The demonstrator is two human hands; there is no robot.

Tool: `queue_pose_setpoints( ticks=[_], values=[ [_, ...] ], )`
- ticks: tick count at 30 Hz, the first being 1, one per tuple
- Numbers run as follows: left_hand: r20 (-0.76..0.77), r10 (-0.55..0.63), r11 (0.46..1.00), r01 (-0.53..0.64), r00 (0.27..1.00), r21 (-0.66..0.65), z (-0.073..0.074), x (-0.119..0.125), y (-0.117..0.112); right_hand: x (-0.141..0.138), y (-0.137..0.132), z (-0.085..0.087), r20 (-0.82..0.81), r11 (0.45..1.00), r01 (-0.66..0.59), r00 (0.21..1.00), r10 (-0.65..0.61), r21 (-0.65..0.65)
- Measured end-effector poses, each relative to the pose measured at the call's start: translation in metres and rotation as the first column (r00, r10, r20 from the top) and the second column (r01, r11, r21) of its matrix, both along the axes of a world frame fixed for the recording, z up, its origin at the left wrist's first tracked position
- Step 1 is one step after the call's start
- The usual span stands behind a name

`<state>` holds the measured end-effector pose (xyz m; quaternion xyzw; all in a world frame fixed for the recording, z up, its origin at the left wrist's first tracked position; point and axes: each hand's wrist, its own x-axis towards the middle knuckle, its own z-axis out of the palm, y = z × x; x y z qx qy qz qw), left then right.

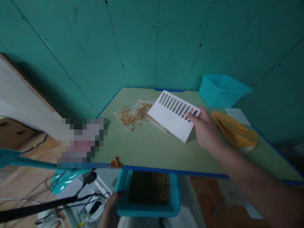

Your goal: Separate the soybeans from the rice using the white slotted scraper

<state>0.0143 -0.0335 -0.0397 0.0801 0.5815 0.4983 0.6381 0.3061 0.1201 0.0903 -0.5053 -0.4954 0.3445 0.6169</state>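
Observation:
My right hand (pixel 205 129) grips a white flat scraper (pixel 169 122) by its right end, the thumb on the slotted side. A row of slots runs along the scraper's far edge. Its left corner is at a spread of tan beans (pixel 129 117) mixed with pale fine grains on the table. Below the table's front edge, my left hand (pixel 111 205) is closed on the left rim of a teal plastic basin (pixel 148 211). Many beans, part in shadow, fill the basin. The fingers under its rim are hidden.
The pale green table (pixel 152 152) has a blue edge and meets a green wall. A teal open box (pixel 220 91) stands at the back right, near an orange cloth (pixel 235 131). A small brown scrap (pixel 116 162) lies at the front edge. Cables (pixel 30 190) run at lower left.

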Motion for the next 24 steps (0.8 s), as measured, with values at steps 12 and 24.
queue_pose_setpoints(
  ticks=[12, 24],
  values=[
    [-0.08, 0.047, 0.999, -0.048, 0.996, -0.013, 0.019, 0.008, 0.001, -0.002, -0.012, 0.005, 0.295, 0.992, -0.028, 0.955, -0.009, 0.122],
    [-0.059, 0.025, 1.0, -0.024, 0.998, 0.015, 0.016, 0.006, 0.0, -0.006, -0.019, 0.006, 0.443, 0.966, -0.062, 0.895, -0.058, 0.253]
  ],
)
